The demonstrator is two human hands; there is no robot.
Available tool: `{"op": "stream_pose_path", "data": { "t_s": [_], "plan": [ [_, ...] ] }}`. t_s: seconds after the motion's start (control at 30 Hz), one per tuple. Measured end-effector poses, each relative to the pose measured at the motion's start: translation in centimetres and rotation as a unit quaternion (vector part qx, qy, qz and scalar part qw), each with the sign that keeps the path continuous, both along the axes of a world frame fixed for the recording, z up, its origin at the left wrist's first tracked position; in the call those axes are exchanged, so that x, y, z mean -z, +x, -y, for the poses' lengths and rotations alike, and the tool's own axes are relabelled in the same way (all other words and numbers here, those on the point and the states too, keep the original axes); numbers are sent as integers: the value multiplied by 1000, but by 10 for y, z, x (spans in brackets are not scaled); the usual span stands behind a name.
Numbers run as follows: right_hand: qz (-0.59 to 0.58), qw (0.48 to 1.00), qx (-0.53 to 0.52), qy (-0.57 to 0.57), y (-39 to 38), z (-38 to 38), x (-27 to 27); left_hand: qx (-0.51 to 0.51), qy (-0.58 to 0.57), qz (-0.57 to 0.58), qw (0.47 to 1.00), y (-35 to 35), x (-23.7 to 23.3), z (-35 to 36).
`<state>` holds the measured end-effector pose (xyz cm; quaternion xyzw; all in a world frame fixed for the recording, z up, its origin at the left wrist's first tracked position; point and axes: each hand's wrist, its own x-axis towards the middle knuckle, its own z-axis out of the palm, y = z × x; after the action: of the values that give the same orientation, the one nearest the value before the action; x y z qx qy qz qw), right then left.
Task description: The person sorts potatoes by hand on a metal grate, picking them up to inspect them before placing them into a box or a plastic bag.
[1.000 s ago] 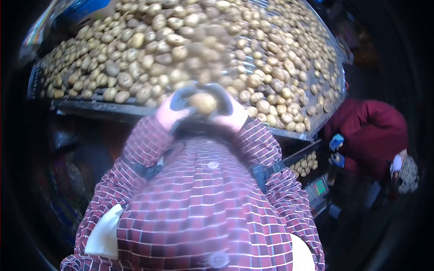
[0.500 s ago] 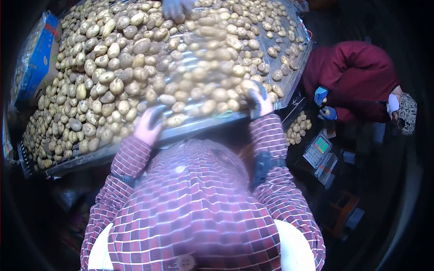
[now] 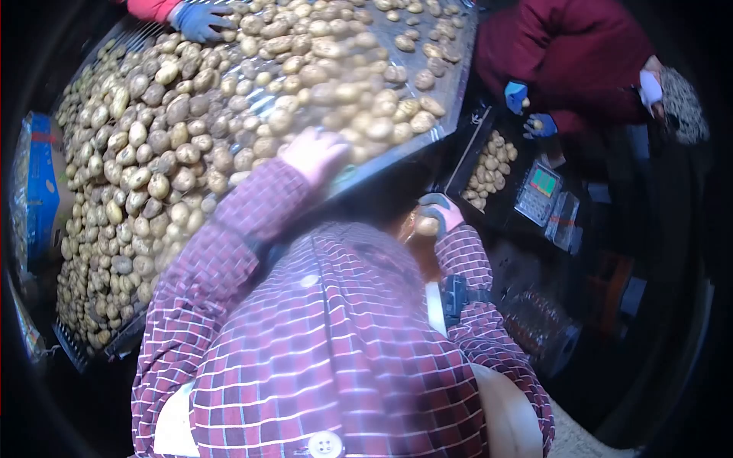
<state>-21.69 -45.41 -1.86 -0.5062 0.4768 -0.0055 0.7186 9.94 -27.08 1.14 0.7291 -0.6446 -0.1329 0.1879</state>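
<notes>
Many pale, soil-marked potatoes [image 3: 183, 153] cover a wide metal sorting tray [image 3: 450, 122] in front of me. My left hand [image 3: 317, 153] is at the tray's near edge, over the potatoes. Its fingers are smeared by motion and partly hidden, so I cannot make out a grip. Off the tray and close to my chest, my right hand [image 3: 443, 212] in a partly grey glove is closed round a potato [image 3: 426, 226]. Just below that hand is a reddish-brown object [image 3: 416, 248], mostly hidden by my body.
Another person's blue-gloved hand [image 3: 200, 21] rests on the far potatoes. At right a person in a dark red top [image 3: 565, 53] bends beside a crate of potatoes [image 3: 490, 168]. A scale display [image 3: 542, 182] is near it; a blue box [image 3: 42, 187] stands left.
My right hand has come off the tray toward my body, now with a potato. My left hand has moved right along the edge. The view has turned, and the far gloved hand is further left.
</notes>
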Motion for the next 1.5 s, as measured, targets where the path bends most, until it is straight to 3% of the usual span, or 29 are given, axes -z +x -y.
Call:
{"op": "stream_pose_path", "data": {
  "t_s": [0.03, 0.1, 0.17, 0.3, 0.37, 0.4, 0.47, 0.5, 0.53, 0.57, 0.63, 0.7, 0.77, 0.83, 0.87, 0.9, 0.97, 1.0, 1.07, 1.1, 1.13, 1.2, 1.23, 1.3, 1.33, 1.37, 1.43, 1.5],
  "plan": [
    [-15, 1000, -7, -4, 1, -6, -7, 16, 64, 79, 995, -4, 5, 14],
    [-3, 1000, 1, 17, -7, -9, -3, -28, 114, 142, 983, -14, 10, 32],
    [24, 998, 29, 47, -23, -20, 7, -85, 258, 165, 948, -24, 3, 44],
    [48, 991, 14, 120, -34, -25, 10, -135, 244, 115, 953, -17, -6, 34],
    [101, 990, -44, 88, -19, -26, -8, -131, 197, 106, 966, -12, -2, 21],
    [126, 987, -74, 70, -10, -24, -16, -134, 130, 85, 979, -15, -3, 13],
    [210, 957, -61, 192, 6, -22, -19, -150, 23, 15, 988, -39, -25, 9],
    [247, 933, -56, 257, 13, -28, -21, -112, 105, -120, 981, -56, -75, 22],
    [267, 933, -12, 241, 26, -39, -28, -36, 92, -188, 977, -68, -80, 21],
    [285, 932, 27, 222, 36, -48, -35, 23, -3, -239, 971, -81, -70, 11],
    [280, 934, 48, 218, 30, -50, -39, 64, -45, -294, 952, -94, -46, -8],
    [308, 910, 12, 278, 5, -32, -14, 56, 59, -297, 951, -81, -40, -34],
    [164, 968, 33, 188, -29, -21, 17, 15, 70, -255, 964, -64, -43, -69],
    [11, 996, 42, 80, -90, -10, 104, -104, 13, -227, 968, -55, -49, -109],
    [-105, 991, -68, -45, -105, -13, 104, -182, -32, -229, 956, -50, -39, -133],
    [-215, 946, -177, -169, -109, -16, 100, -265, -22, -183, 947, -46, -36, -156],
    [-202, 942, -196, -185, -87, -3, 89, -379, -41, -38, 924, -38, -10, -204],
    [-167, 949, -160, -213, -67, 8, 101, -413, -54, -43, 908, -37, -5, -222],
    [-11, 954, -131, -269, 36, -5, 26, -441, -66, -31, 894, -42, 1, -239],
    [75, 962, -141, -221, 83, -19, -5, -438, -66, -13, 897, -45, 3, -241],
    [43, 949, -238, -201, 125, -37, -39, -436, -36, -5, 899, -46, 11, -244],
    [262, 807, -352, -396, 185, -88, -45, -448, -1, -12, 894, -50, 13, -243],
    [316, 749, -417, -407, 209, -115, -43, -446, 3, -19, 895, -50, 14, -244],
    [331, 631, -541, -448, 241, -164, -27, -439, -26, -23, 898, -52, 7, -242],
    [292, 518, -611, -522, 249, -187, -26, -430, -37, -28, 901, -53, 5, -243],
    [263, 458, -648, -549, 249, -198, -50, -420, -48, -33, 906, -54, 4, -244],
    [381, 484, -560, -555, 240, -214, -27, -390, -57, -5, 919, -55, 6, -251],
    [404, 512, -526, -546, 231, -201, -13, -401, -41, -12, 915, -62, 6, -255]
  ]
}}
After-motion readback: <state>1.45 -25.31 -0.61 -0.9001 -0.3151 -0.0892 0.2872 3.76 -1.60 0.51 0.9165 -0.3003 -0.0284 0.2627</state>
